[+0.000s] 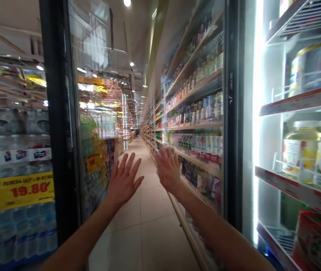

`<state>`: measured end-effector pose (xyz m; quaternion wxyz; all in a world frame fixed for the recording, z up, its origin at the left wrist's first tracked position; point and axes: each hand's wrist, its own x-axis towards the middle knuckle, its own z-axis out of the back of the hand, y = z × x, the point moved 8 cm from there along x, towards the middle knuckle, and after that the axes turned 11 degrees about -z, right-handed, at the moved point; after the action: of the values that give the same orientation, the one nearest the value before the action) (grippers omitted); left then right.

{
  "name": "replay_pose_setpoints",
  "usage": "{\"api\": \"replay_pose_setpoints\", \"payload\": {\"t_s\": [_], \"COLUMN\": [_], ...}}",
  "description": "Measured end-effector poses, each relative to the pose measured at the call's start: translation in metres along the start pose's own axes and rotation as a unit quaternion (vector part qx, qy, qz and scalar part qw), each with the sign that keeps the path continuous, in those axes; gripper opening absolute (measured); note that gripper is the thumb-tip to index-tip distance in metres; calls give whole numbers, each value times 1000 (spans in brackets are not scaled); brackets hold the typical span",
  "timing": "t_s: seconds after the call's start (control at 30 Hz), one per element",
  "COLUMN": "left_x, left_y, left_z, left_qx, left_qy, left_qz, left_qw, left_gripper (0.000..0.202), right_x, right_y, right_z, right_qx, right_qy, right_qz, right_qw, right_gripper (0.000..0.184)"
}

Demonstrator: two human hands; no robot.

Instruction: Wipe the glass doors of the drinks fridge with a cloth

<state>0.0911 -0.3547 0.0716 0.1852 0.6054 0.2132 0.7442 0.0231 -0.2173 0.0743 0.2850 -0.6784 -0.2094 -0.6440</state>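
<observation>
An open glass cooler door (229, 113) with a black frame stands in front of me. My left hand (125, 177) lies flat against its glass, fingers spread, with nothing in it. Further right on the same glass, my right hand (168, 173) presses a whitish cloth (164, 150), which shows only around the fingertips. Motion blurs that hand and the cloth. Through or mirrored in the glass appear an aisle and shelves of bottles (197, 113).
On the right, the lit cooler holds yellowish drink bottles (300, 150) and a red carton (318, 241) on wire shelves. Stacked packs of water bottles (19, 226) with a yellow price sign (25, 190) stand left, beyond the door's edge.
</observation>
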Motion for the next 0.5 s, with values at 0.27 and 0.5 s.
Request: {"api": "replay_pose_setpoints", "payload": {"t_s": [0.27,0.5], "left_x": [6,5], "left_y": [28,27], "left_z": [11,14], "left_qx": [47,85], "left_qy": [-12,-16], "left_qz": [20,-4], "left_qw": [999,996], "left_gripper": [64,55], "right_x": [34,41], "right_y": [-50,-50], "right_z": [9,3], "right_qx": [-16,-16], "right_qy": [-57,3], "right_qz": [-162,-10], "right_qw": [985,1000], "right_gripper": [51,49]}}
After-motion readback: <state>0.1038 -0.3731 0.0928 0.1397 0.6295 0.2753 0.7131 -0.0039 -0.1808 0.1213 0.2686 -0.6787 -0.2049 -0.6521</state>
